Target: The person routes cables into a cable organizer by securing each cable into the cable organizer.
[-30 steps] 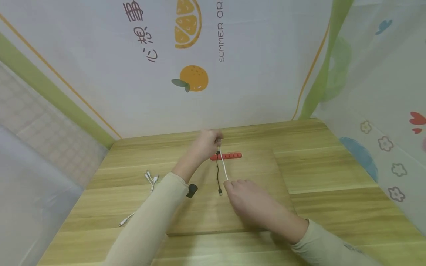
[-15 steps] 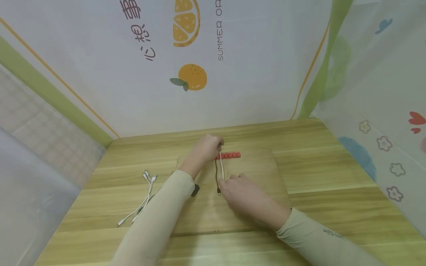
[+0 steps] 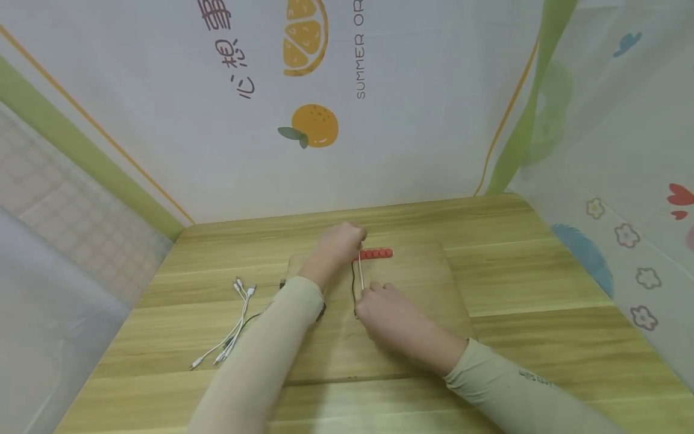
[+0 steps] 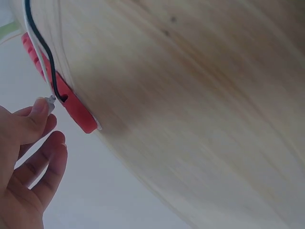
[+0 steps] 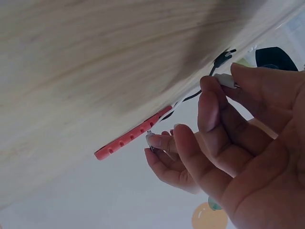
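Note:
A red cable holder strip (image 3: pixel 378 254) with slots lies on a wooden board (image 3: pixel 417 283). A black cable (image 4: pixel 45 43) sits in one slot, its plug (image 5: pixel 222 59) lying on the board. Beside it a white charging cable (image 3: pixel 362 271) runs over the strip between both hands. My left hand (image 3: pixel 338 241), at the strip's far side, pinches one small end connector (image 4: pixel 50 102) between thumb and fingers. On the near side my right hand (image 3: pixel 387 316) pinches the cable's other connector (image 5: pixel 225 80), with thumb and index finger. Whether the white cable is inside a slot, I cannot tell.
Several white cable ends (image 3: pixel 241 313) and a thin dark cable (image 3: pixel 252 319) lie on the table, left of the board. A black object (image 3: pixel 321 311) is partly hidden behind the left sleeve. A printed white curtain (image 3: pixel 412 120) hangs behind the table.
My left hand has come down and nearer to the strip with the white cable's end. My right hand has shifted slightly left and now covers much of the black plug.

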The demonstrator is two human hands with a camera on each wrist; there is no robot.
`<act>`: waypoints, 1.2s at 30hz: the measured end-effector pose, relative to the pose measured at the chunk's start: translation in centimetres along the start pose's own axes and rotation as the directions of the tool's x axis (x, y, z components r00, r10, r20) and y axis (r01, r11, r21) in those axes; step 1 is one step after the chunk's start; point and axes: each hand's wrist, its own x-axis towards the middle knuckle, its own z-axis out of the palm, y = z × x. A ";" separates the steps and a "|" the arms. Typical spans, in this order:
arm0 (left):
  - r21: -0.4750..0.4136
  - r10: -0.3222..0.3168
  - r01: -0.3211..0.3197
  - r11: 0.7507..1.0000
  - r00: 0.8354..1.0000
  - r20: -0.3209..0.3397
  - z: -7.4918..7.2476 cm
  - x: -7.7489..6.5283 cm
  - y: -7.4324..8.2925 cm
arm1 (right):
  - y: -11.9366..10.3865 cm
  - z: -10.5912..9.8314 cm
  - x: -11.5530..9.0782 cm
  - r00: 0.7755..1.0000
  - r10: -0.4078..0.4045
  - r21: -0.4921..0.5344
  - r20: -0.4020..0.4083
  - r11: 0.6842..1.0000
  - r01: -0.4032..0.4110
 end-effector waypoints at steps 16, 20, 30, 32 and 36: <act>0.075 -0.022 0.022 0.997 1.000 -0.003 0.4 0.5 0.4 | 0.1 0.8 -0.3 0.997 -0.051 -0.133 -0.049 0.990 0.044; 0.124 0.001 -0.003 0.992 1.000 0.013 0.7 0.9 0.4 | 0.0 1.0 -0.3 0.998 -0.048 -0.133 -0.046 0.990 0.041; 0.178 -0.004 -0.002 0.984 1.000 0.028 0.9 1.4 0.5 | -0.1 1.2 -0.2 0.997 -0.058 -0.164 -0.058 0.985 0.047; 0.180 -0.003 -0.003 0.984 0.999 0.032 0.8 1.5 0.6 | -0.1 1.1 -0.2 0.997 -0.062 -0.165 -0.054 0.985 0.052; 0.186 -0.011 0.004 0.982 0.999 0.036 0.8 1.6 0.6 | -0.2 1.0 -0.2 0.997 -0.066 -0.169 -0.047 0.984 0.057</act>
